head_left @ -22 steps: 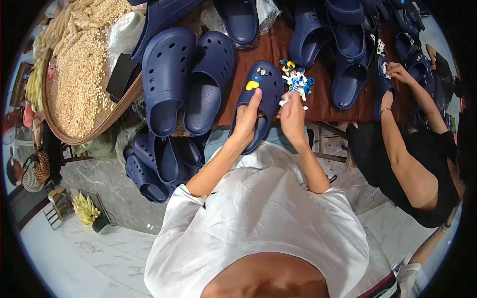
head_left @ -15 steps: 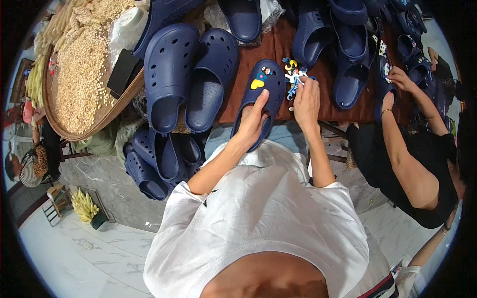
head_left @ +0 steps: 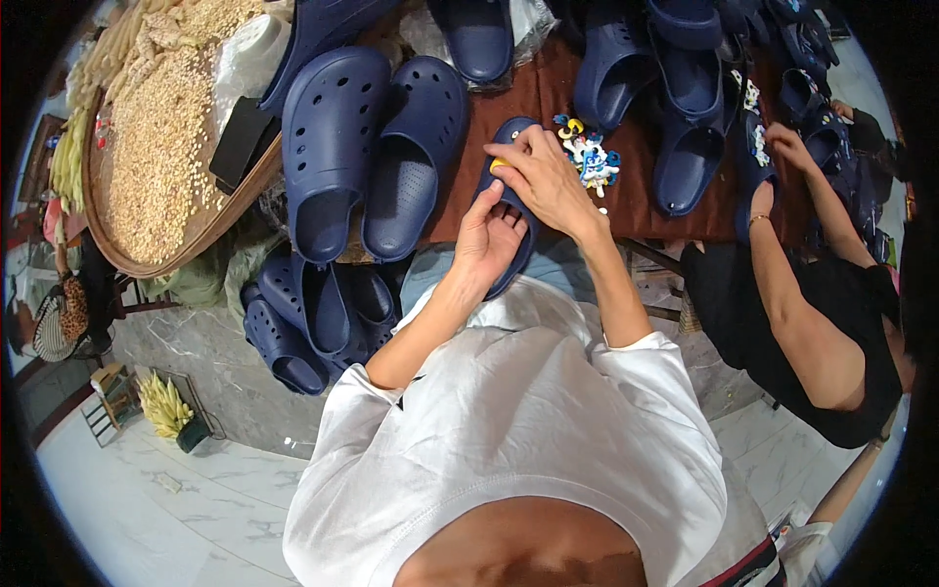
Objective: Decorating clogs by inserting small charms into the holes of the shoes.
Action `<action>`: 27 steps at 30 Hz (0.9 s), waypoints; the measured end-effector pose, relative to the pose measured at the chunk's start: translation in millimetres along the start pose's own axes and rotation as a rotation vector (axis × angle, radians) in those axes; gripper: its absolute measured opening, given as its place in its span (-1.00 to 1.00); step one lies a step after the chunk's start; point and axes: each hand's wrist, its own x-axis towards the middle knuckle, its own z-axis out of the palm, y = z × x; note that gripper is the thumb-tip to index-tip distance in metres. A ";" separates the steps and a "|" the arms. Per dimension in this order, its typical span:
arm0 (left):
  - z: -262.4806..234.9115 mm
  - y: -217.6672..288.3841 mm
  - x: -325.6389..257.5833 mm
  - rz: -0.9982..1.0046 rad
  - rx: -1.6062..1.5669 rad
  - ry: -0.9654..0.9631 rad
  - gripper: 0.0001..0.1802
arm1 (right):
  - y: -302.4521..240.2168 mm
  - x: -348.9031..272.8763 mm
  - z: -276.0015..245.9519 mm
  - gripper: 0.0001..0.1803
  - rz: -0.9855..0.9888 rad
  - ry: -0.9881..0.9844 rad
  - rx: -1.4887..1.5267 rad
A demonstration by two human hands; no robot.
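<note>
We hold a small navy clog at the desk's near edge: our left hand cups its heel from below, our right hand pinches a yellow charm on its top. Colourful charms lie just beside; larger navy clogs rest leftward.

Clog pair left of held clog; charms right.

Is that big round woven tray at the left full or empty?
Largely full. The round woven tray is covered across most of its surface with pale tan grain, and a black flat object lies at its right edge.
</note>
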 end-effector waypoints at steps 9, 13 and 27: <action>0.0 -2.0 -0.8 0.004 -0.078 -0.038 -0.60 | 5.4 0.4 -3.9 -0.71 -0.007 -0.036 0.058; 1.6 -4.0 -3.1 0.001 -0.086 -0.047 -0.58 | 2.3 -1.2 -1.2 -0.69 0.002 0.017 0.086; 17.7 8.7 2.4 -0.017 -0.106 -0.094 -0.34 | 39.7 -23.5 -6.9 -0.75 0.199 0.395 -0.207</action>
